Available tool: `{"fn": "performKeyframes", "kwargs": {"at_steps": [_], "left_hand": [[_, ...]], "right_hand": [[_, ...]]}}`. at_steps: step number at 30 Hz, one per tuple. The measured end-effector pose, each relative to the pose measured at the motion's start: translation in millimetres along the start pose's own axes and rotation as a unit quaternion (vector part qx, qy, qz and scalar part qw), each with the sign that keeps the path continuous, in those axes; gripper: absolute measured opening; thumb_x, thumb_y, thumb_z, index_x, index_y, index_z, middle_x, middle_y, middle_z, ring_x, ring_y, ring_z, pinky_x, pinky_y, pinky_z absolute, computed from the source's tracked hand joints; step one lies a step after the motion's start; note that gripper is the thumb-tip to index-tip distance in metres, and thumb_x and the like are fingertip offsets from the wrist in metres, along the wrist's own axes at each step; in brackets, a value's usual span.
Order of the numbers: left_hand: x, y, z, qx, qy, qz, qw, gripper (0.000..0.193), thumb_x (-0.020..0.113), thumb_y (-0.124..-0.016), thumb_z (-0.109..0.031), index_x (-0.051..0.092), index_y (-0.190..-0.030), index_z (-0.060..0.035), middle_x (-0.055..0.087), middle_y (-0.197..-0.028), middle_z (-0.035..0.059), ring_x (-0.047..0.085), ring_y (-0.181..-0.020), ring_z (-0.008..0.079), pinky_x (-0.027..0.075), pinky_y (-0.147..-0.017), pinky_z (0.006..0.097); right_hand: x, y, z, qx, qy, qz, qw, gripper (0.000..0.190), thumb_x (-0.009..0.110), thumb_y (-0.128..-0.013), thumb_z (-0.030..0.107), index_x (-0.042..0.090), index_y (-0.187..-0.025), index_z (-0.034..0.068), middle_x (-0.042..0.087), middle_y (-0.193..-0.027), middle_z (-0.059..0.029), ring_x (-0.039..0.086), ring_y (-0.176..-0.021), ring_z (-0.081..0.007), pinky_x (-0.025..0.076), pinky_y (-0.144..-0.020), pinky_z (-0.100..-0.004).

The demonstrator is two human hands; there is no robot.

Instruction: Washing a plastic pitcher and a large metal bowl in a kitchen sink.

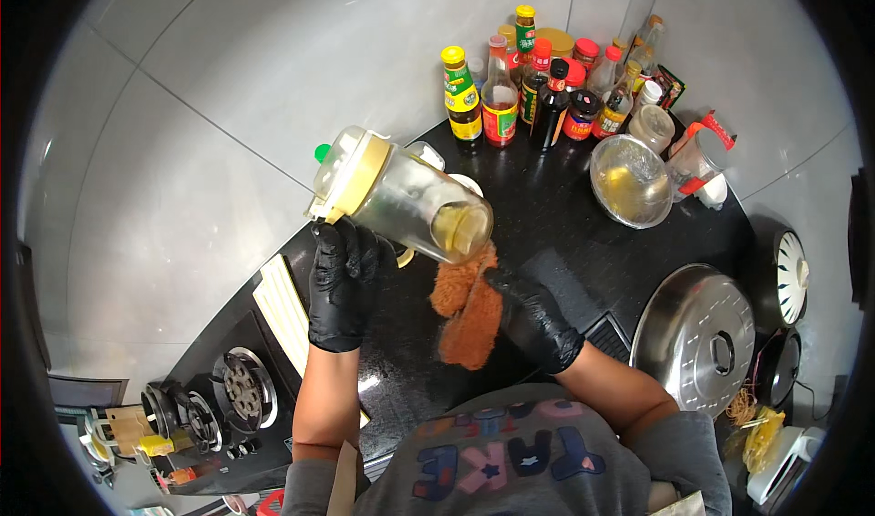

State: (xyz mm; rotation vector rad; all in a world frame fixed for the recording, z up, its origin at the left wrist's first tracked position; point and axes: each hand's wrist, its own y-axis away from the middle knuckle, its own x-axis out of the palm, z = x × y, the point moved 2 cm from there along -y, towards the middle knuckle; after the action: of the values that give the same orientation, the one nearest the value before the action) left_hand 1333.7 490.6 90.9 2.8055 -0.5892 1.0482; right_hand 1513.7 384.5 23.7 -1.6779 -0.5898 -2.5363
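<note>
My left hand [343, 270], in a black glove, holds a clear jug [417, 198] with a pale yellow collar and lid, tilted on its side above the counter. The jug's base points right, and its lid end lies to the left. In my right hand [526, 311], also black-gloved, is a fluffy orange-brown cloth [472, 324] that hangs down and touches or nearly touches the jug's base. A part of a yellow handle shows below the jug.
Sauce bottles [500, 109] and jars crowd the back corner. Right of them stands a film-covered bowl [630, 182]. A large steel lid [694, 341] lies on the right. Gas burners [243, 389] sit lower left, beside a pale folded panel [284, 311]. Grey walls border the black counter.
</note>
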Motion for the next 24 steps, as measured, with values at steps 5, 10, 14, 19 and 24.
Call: {"fn": "performKeyframes", "kwargs": {"at_steps": [5,10,14,19,24], "left_hand": [[-15,12,0,-0.045,0.031,0.019,0.998,0.049,0.055,-0.079,-0.049,0.043,-0.105,-0.0090,0.048,-0.094,0.0041,0.048,-0.088,0.0194,0.040,-0.083,0.0357],[-32,11,0,-0.070,-0.020,-0.035,0.997,0.077,0.064,-0.072,-0.053,0.039,-0.127,-0.0054,0.049,-0.120,0.0104,0.048,-0.110,0.0238,0.040,-0.094,0.0396],[-77,8,8,-0.020,-0.064,-0.020,0.998,0.047,0.051,-0.087,-0.029,0.042,-0.124,-0.0002,0.053,-0.117,0.0154,0.057,-0.099,0.0245,0.050,-0.084,0.0353],[-66,15,-13,-0.110,0.013,0.061,0.992,0.053,0.053,-0.085,-0.036,0.042,-0.124,-0.0020,0.050,-0.120,0.0132,0.053,-0.104,0.0250,0.047,-0.087,0.0386],[-55,-5,-29,-0.060,-0.204,0.009,0.977,0.024,0.054,-0.085,-0.010,0.049,-0.107,-0.0046,0.056,-0.082,0.0062,0.057,-0.076,0.0158,0.049,-0.069,0.0317]], "right_hand": [[2,-3,17,0.004,-0.096,0.010,0.995,0.044,0.048,-0.089,0.019,0.037,-0.127,0.001,0.046,-0.124,-0.0144,0.046,-0.114,-0.0258,0.036,-0.098,-0.0396],[-11,-19,15,-0.130,0.053,0.117,0.983,0.038,0.050,-0.088,0.013,0.043,-0.123,0.000,0.047,-0.124,-0.0128,0.049,-0.110,-0.0205,0.041,-0.094,-0.0343],[-5,-33,15,0.027,0.095,0.074,0.992,0.036,0.053,-0.085,0.006,0.048,-0.120,0.002,0.050,-0.120,-0.0128,0.049,-0.110,-0.0187,0.040,-0.094,-0.0333],[15,-30,6,-0.028,0.348,0.140,0.926,0.028,0.046,-0.088,0.010,0.052,-0.113,-0.001,0.054,-0.114,-0.0092,0.051,-0.103,-0.0149,0.039,-0.093,-0.0297],[-74,-21,-10,0.210,0.136,0.098,0.963,0.047,0.054,-0.085,0.027,0.044,-0.123,0.002,0.054,-0.109,-0.0088,0.056,-0.092,-0.0156,0.050,-0.074,-0.0263]]}}
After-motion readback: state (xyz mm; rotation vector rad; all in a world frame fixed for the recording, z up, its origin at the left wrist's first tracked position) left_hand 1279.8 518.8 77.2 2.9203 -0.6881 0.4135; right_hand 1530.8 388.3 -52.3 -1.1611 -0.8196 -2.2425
